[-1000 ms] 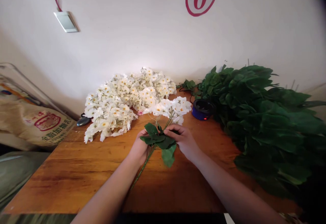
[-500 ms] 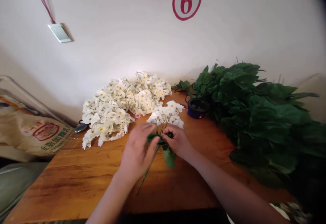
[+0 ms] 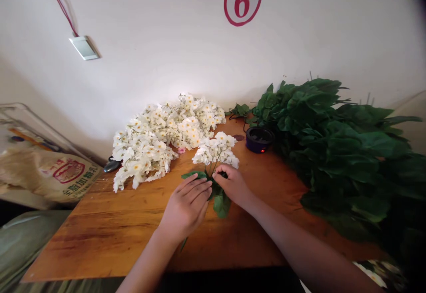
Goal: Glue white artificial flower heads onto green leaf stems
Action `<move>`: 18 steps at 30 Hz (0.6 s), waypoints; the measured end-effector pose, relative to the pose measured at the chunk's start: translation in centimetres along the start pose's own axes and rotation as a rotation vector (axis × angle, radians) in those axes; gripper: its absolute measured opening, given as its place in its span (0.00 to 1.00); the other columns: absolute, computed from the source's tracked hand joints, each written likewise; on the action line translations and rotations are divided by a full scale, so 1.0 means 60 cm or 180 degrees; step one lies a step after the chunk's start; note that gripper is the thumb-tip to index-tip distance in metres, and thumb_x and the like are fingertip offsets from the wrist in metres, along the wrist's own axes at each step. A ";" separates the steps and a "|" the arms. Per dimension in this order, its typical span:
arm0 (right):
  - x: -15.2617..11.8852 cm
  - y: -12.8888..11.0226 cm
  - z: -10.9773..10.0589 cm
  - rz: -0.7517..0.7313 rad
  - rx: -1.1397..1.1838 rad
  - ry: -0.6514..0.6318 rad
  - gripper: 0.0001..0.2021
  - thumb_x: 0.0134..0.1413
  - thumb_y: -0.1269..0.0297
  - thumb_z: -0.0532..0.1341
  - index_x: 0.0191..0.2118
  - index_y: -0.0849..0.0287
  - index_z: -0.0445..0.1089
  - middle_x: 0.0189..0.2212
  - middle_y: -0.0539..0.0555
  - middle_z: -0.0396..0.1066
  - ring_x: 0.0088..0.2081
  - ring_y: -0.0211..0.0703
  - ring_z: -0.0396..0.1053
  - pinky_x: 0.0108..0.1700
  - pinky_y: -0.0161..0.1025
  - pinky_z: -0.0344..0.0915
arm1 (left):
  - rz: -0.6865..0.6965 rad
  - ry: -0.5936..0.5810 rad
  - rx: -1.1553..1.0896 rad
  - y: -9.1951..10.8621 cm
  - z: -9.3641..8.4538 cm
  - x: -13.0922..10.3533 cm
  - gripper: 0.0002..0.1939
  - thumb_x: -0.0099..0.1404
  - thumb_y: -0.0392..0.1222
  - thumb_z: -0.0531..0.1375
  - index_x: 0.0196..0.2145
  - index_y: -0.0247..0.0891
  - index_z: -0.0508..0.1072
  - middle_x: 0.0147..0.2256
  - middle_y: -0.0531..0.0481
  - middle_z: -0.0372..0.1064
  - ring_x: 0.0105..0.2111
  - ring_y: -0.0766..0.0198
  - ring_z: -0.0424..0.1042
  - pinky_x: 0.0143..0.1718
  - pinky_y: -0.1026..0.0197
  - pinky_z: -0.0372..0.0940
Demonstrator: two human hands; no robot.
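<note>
A spray of white flowers (image 3: 216, 148) on thin green stems stands out beyond my hands, with green leaves (image 3: 222, 204) around its stem. My left hand (image 3: 189, 202) is wrapped round the leafy stem from the left, its fingers together and hiding part of it. From the right, the thumb and fingers of my right hand (image 3: 231, 184) pinch the stem at the leaves, just under the flowers. The lower stem end shows beneath my left hand.
White flowers (image 3: 143, 151) are heaped at the back left of the wooden table (image 3: 100, 235). Behind my right hand sits a dark blue pot (image 3: 258, 140) with a red light. Green leaves (image 3: 346, 151) pile up on the right. A printed sack (image 3: 63, 173) lies left.
My left hand has turned, its fingers now closer together over the stem, and a leaf shows above them. My right hand keeps its pinch. The view has shifted slightly.
</note>
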State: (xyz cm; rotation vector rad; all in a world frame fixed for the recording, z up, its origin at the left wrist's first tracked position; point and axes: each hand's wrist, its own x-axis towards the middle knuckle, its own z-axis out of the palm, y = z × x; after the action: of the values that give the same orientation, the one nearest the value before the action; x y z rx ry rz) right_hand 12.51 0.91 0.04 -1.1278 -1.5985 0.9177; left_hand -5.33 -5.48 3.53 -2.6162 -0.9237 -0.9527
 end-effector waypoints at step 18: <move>-0.007 0.001 -0.006 -0.0248 -0.0365 0.0150 0.06 0.51 0.68 0.59 0.25 0.55 0.64 0.26 0.50 0.67 0.31 0.42 0.65 0.33 0.38 0.59 | -0.1296 -0.1066 0.0290 -0.009 0.046 0.039 0.09 0.68 0.42 0.58 0.30 0.36 0.71 0.32 0.44 0.72 0.36 0.54 0.71 0.42 0.51 0.63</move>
State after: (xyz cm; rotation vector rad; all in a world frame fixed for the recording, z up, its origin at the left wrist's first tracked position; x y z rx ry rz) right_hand 12.92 0.52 -0.05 -1.1491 -1.6619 0.7515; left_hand -2.90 -2.85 2.86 -2.6043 -1.5858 -0.5313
